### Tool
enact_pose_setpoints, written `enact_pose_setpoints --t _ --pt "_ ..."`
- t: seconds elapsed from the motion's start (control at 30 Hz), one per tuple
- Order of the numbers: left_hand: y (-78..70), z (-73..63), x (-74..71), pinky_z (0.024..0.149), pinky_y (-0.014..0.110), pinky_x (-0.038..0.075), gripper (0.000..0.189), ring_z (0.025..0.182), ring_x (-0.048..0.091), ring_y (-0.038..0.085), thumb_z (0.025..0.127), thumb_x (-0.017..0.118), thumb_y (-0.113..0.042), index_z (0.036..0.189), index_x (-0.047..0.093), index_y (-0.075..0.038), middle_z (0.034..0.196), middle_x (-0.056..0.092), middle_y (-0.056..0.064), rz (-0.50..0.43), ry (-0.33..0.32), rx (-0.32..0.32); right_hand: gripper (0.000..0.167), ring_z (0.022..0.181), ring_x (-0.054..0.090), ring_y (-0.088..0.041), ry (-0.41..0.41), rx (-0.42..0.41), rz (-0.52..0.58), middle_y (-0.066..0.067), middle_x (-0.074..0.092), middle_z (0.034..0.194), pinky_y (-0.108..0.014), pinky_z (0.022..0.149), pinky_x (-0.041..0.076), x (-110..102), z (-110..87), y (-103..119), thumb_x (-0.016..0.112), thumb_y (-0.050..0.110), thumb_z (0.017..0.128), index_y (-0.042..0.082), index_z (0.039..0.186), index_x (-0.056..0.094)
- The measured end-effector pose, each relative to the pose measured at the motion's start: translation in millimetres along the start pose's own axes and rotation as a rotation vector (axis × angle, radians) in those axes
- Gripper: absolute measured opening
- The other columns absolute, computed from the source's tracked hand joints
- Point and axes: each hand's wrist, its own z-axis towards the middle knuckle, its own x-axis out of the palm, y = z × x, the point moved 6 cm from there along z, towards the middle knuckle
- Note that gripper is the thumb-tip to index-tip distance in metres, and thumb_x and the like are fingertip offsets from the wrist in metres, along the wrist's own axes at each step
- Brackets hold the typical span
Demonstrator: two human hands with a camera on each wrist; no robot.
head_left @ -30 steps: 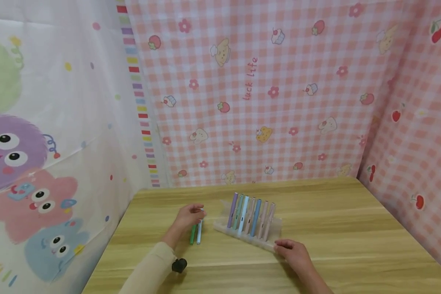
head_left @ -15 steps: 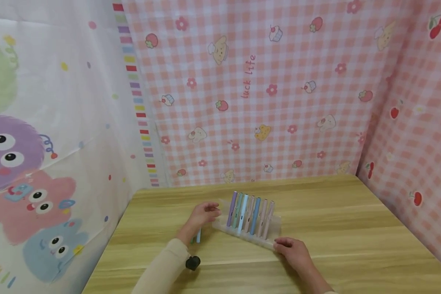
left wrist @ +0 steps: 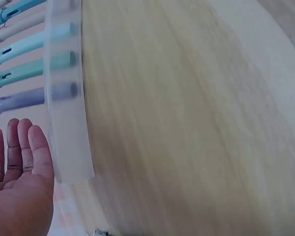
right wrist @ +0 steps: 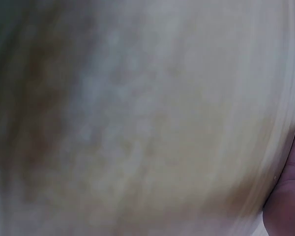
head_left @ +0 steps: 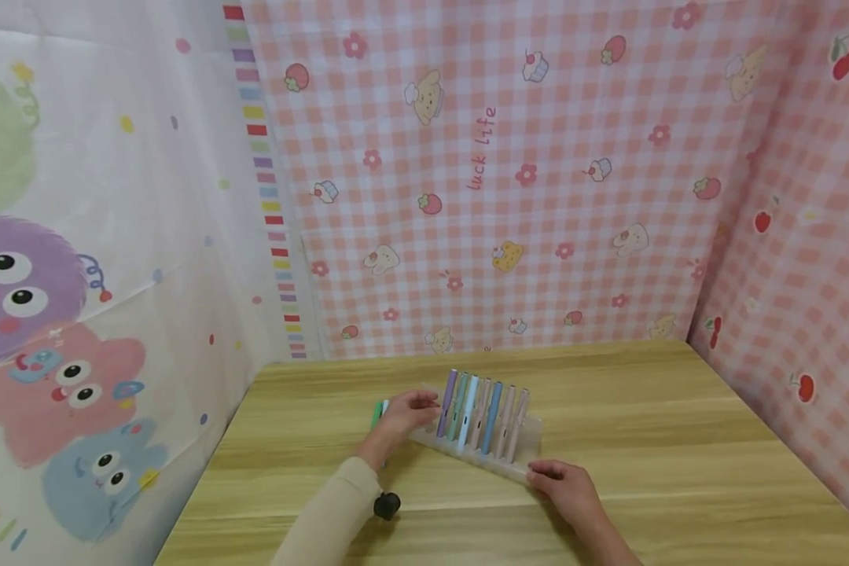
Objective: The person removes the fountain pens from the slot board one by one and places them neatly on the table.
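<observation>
- Holds the left hand (head_left: 405,413) relaxed at the left end of the clear rack (head_left: 533,442), with fingers nearly straight, side by side and only slightly bent.
- Brings the fingertips just beside the purple pen (head_left: 448,403); cannot tell contact from mere closeness.
- Grips the right front corner of the rack with the right hand (head_left: 567,489), with fingers bent at the edge.
- Shows just a sliver of that hand in the right wrist view, beside a blurred tan surface.
- Sits, as a rack, near the middle of the wooden table (head_left: 644,456), set at an angle, with its right end closer to the person.
- Carries a slanted row, from left to right: the purple pen, a teal pen (head_left: 457,407), a light blue pen (head_left: 468,413), a pinkish pen (head_left: 480,414), a blue pen (head_left: 492,418) and two more pinkish pens (head_left: 505,424).
- Reveals, in the left wrist view, pen ends behind the translucent front rail (left wrist: 71,142).
- Lies partly hidden by the left hand, to its left: a green pen (head_left: 377,414) and, next to it, a pale pen (head_left: 385,406).
- Wears a cream sleeve (head_left: 328,511) on the left arm, with a black device (head_left: 387,505) near the wrist.
- Hangs behind the table: a pink checked cloth (head_left: 580,118).
</observation>
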Motion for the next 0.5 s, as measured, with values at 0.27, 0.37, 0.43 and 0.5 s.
enact_pose_setpoints --t 0.27,0.37,0.43,0.5 --pt "5.5 6.5 4.8 0.074 0.027 0.052 0.032 0.088 0.059 0.014 0.091 0.072 -0.01 0.119 0.063 0.004 0.1 0.066 0.007 0.037 0.001 0.001 0.019 0.08 0.063 -0.014 0.003 0.001 0.027 -0.012 0.072 0.095 -0.024 0.066 0.054 1.5 1.1 0.3 0.071 0.003 0.088 -0.008 0.103 0.071" --pt "7.0 8.6 6.2 0.072 0.028 0.051 0.033 0.086 0.059 0.014 0.091 0.072 -0.008 0.119 0.062 0.006 0.1 0.066 0.008 0.006 0.01 0.009 0.018 0.079 0.062 -0.015 0.0 0.0 0.019 -0.011 0.072 0.094 -0.023 0.066 0.053 0.9 1.2 -0.3 0.072 0.003 0.088 -0.008 0.102 0.072" --pt "6.7 9.1 7.7 0.071 0.028 0.051 0.032 0.085 0.058 0.014 0.091 0.072 -0.007 0.118 0.062 0.007 0.099 0.065 0.007 -0.002 0.016 0.019 0.018 0.079 0.062 -0.014 -0.004 0.0 0.015 -0.011 0.072 0.094 -0.023 0.065 0.053 0.0 0.6 -0.1 0.072 0.003 0.088 -0.007 0.102 0.072" --pt "6.5 9.4 9.3 0.071 0.028 0.051 0.031 0.084 0.058 0.014 0.09 0.072 -0.005 0.117 0.062 0.008 0.097 0.065 0.007 -0.015 0.016 0.021 0.018 0.078 0.062 -0.014 -0.009 0.0 0.02 -0.011 0.072 0.094 -0.023 0.065 0.053 -0.7 0.4 -0.6 0.072 0.002 0.087 -0.008 0.102 0.072"
